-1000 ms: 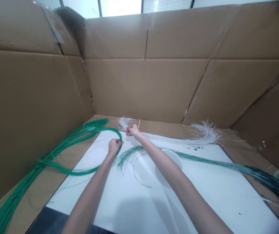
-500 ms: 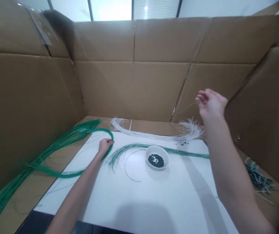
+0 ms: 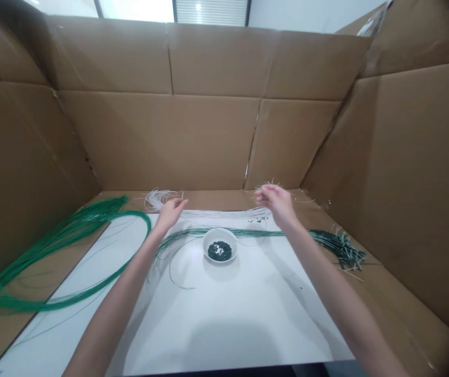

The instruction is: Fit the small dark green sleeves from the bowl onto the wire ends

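My left hand (image 3: 172, 212) is above the back of the white board, its thumb and fingers pinched together. Whatever lies in that pinch is too thin to make out. Further right, my right hand (image 3: 277, 203) is also pinched, in front of the frayed right end of a bundle of white strands (image 3: 224, 213); its content does not show either. Between and below the hands stands a white bowl (image 3: 220, 235) with small dark green pieces (image 3: 217, 255). Left of my left hand, a bright green strand bundle (image 3: 148, 223) curves in a loop, apart from the fingers.
Cardboard walls (image 3: 208, 141) enclose the white board (image 3: 224, 314). A thin green strand bundle (image 3: 255, 233) runs behind the bowl to dark, tubed ends (image 3: 344, 248) at the right. Loose dark bits (image 3: 258, 220) lie near the white strands. One curved strand (image 3: 172, 269) lies left of the bowl.
My left hand has come off the green loop and moved right. My right hand swung out right and up, then came back down and inward. The view has turned right.
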Demonstrator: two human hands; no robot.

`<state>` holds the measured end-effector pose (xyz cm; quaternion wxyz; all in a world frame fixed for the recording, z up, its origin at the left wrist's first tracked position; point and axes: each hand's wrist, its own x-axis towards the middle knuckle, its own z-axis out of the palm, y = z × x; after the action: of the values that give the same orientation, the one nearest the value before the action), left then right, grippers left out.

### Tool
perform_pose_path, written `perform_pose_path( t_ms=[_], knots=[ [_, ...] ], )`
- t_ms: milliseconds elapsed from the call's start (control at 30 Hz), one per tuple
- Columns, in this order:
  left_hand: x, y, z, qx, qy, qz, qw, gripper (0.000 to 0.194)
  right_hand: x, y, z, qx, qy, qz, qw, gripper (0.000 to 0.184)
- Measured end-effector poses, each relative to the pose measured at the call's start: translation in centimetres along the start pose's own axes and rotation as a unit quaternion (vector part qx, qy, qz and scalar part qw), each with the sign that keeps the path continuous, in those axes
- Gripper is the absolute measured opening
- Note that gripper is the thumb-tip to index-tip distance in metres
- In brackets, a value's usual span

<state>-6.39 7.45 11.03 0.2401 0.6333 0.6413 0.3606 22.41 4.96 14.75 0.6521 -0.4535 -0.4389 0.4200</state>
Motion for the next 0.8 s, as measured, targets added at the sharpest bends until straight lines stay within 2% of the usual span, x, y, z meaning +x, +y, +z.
perform_pose_path(
  t_ms=[67, 133, 167, 200, 267, 367, 533, 667, 800],
  knots=[
    [-0.8, 3.9, 2.1, -0.073, -0.078, 0.036, 0.994, 0.044, -2.5, 1.3, 0.9, -0.025, -0.067, -0.003, 0.997, 0.014],
    [-1.8, 6.9, 3.9, -0.305, -0.176, 0.01, 0.936, 0.046, -4.9, 2.5, 1.8, -0.049, -0.13, -0.01, 0.99, 0.017],
    [-2.2, 8.0, 4.6, -0.385, -0.183, -0.004, 0.905, 0.041, -5.9, 3.1, 2.0, -0.068, -0.158, -0.011, 0.985, 0.017],
    [-2.5, 8.8, 5.1, -0.454, -0.175, -0.009, 0.873, 0.035, -6.8, 3.6, 2.2, -0.093, -0.181, -0.008, 0.979, 0.017],
    [-2.9, 9.4, 5.6, -0.552, -0.122, -0.025, 0.824, 0.023, -8.2, 4.6, 2.0, -0.154, -0.195, -0.014, 0.969, 0.016],
    [-2.9, 8.8, 5.4, -0.618, -0.053, -0.018, 0.784, 0.018, -8.9, 5.9, 0.9, -0.229, -0.197, -0.026, 0.953, 0.016],
    [-3.0, 6.8, 4.5, -0.629, -0.081, 0.021, 0.773, 0.024, -8.4, 7.8, -1.6, -0.262, -0.17, -0.004, 0.95, 0.019],
    [-2.9, 6.1, 3.5, -0.62, -0.058, 0.042, 0.781, 0.023, -8.0, 8.5, -3.0, -0.273, -0.129, 0.009, 0.953, 0.022],
    [-2.8, 6.3, 3.1, -0.599, -0.053, 0.056, 0.797, 0.023, -7.7, 8.7, -3.8, -0.27, -0.116, 0.027, 0.956, 0.025]
  ],
)
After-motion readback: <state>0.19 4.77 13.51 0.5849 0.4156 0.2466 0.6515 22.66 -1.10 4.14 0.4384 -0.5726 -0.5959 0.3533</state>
